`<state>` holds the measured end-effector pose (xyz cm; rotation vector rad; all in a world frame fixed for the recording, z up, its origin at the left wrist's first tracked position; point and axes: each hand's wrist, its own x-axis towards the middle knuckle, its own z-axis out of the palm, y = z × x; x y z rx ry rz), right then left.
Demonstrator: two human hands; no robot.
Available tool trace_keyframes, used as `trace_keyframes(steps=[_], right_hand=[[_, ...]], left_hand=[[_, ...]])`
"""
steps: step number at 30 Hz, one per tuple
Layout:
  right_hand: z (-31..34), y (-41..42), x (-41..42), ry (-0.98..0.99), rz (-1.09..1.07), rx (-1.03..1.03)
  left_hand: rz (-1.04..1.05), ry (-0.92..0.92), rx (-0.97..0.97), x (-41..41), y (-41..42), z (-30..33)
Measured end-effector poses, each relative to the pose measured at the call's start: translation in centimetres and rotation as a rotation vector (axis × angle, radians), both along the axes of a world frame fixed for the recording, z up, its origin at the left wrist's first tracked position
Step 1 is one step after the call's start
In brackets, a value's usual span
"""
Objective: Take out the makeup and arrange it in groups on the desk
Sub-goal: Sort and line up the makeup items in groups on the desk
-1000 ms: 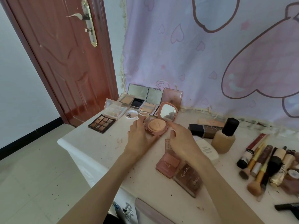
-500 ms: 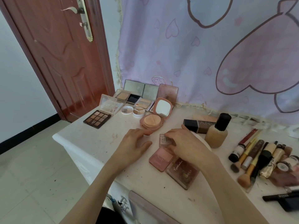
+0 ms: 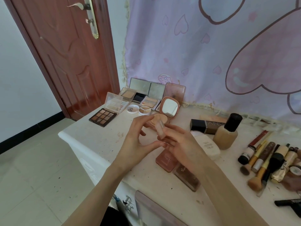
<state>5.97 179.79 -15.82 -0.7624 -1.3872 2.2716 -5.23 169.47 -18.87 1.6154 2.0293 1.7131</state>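
Two hands [image 3: 138, 141], one foundation bottle [image 3: 227, 132], one mirror compact [image 3: 169, 106]
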Motion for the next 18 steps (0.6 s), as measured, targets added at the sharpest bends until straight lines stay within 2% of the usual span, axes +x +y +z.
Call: trace_keyframes(steps=[7, 11, 18], right_hand=[[-0.57, -0.49, -0.27, 0.12, 0.04, -0.031], [-0.68, -0.33, -0.05, 0.117, 0.107, 0.001], [-0.75, -0.01, -0.3, 0.092, 0.106, -0.088]], left_hand=[[0.046, 0.038, -0.032, -0.16, 0.24, -0.3], [0.058, 0.061, -0.02, -0.15, 0.07, -0.32], [0.078, 0.074, 0.024, -0.01, -0.01, -0.38]])
